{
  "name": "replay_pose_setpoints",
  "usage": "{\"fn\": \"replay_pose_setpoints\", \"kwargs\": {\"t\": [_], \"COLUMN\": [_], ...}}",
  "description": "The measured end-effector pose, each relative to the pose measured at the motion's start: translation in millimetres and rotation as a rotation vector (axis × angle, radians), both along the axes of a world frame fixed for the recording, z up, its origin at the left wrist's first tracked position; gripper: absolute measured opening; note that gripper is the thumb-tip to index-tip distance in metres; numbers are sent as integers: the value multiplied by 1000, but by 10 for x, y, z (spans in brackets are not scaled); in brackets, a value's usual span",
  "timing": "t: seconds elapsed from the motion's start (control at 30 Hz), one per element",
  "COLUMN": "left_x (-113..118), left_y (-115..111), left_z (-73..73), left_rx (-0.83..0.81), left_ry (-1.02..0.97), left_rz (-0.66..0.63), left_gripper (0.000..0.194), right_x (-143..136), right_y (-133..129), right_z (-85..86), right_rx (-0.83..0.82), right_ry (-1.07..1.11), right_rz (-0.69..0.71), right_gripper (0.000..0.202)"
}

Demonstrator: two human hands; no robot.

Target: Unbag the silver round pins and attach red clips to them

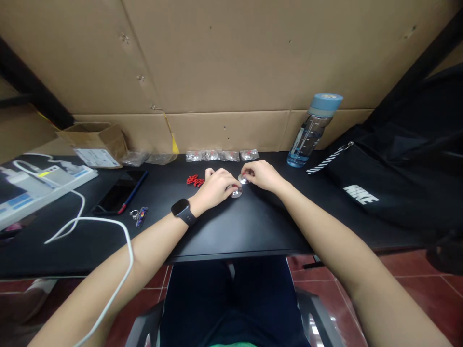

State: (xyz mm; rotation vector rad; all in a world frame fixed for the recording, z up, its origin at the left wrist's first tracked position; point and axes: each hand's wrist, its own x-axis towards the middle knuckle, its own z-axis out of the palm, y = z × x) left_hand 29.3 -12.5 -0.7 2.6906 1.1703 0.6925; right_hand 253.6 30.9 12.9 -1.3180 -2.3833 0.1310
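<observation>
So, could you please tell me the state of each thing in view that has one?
Left hand: closed on the nearer shiny disc
Right hand: closed on the farther shiny disc
Bottle: standing, lid on
Phone: flat, screen dark
Watch: worn, screen dark
Cardboard box: top open
Red cord: bunched up
Plastic packets: lying in a row

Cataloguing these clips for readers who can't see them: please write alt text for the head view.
A person's left hand and right hand each touch a shiny disc at a black desk. A red tangle lies beside the left hand, four clear packets behind; a box is at left, a bottle and black bag at right.
</observation>
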Motion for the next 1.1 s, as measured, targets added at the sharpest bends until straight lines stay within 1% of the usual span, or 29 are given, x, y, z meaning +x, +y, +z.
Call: {"fn": "replay_pose_setpoints", "kwargs": {"t": [0.1, 0.17, 0.3, 0.4, 0.47, 0.53, 0.6, 0.7, 0.87, 0.93, 1.1], "left_x": [-28, -53, -98, -119, -132, -151, -174, -201, -176, -153, -131], "left_y": [9, 20, 45, 57, 64, 80, 111, 177, 241, 233, 197], "left_z": [9, 20, 52, 82, 101, 109, 98, 45, -48, -53, -13], "left_rx": [20, 44, 56, 10, -31, -75, -122, -198, -334, -378, -456], "left_ry": [-49, -88, -169, -215, -259, -325, -411, -553, -776, -839, -967], "left_rz": [75, 128, 209, 244, 271, 289, 293, 284, 187, 174, 199], "left_gripper": [21, 21, 19, 15, 12, 11, 10, 10, 21, 26, 33], "right_x": [7, -5, -45, -63, -69, -77, -91, -131, -223, -252, -288], "right_y": [-11, -24, -55, -65, -69, -76, -92, -126, -180, -192, -216], "right_z": [19, 35, 64, 71, 75, 85, 100, 119, 109, 95, 80], "right_rx": [-35, -78, -168, -143, -115, -120, -143, -170, -186, -188, -202], "right_ry": [44, 103, 317, 469, 537, 600, 664, 750, 809, 808, 829], "right_rz": [14, 48, 103, 74, 53, 44, 47, 69, 77, 80, 131], "right_gripper": [9, 7, 4, 6, 8, 12, 15, 17, 19, 21, 25]}}
